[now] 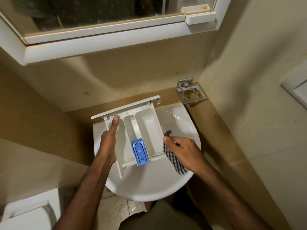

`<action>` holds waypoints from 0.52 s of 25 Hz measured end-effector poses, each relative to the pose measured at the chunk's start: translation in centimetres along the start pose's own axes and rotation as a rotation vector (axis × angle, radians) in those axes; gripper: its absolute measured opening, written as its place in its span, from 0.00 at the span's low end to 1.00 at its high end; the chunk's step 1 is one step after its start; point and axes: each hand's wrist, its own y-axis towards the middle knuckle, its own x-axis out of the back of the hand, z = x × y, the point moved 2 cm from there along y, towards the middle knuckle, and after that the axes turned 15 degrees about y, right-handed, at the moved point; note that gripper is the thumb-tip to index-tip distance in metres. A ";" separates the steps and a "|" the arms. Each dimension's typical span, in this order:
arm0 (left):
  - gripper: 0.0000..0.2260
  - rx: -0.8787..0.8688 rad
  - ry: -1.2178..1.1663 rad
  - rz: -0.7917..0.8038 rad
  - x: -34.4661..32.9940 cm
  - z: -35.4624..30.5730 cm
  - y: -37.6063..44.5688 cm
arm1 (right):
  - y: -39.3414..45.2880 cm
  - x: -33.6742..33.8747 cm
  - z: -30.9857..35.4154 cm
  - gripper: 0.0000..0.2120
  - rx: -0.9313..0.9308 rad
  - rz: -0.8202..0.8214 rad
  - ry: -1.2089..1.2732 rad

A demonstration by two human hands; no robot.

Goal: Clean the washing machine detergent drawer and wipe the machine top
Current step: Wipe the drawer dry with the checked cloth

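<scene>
Over the white sink [149,185], hands hold drawer [137,130] and cloth [174,161].

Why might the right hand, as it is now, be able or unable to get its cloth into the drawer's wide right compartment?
Probably able. The right hand, gripping the checked cloth, sits just beside the drawer, whose right compartment is open on top. The left hand holds the far side, out of the way.
</scene>
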 end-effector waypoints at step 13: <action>0.36 -0.034 0.050 -0.022 -0.2 -0.1 0.2 | 2.3 -5.3 5.7 0.12 0.772 -0.332 0.134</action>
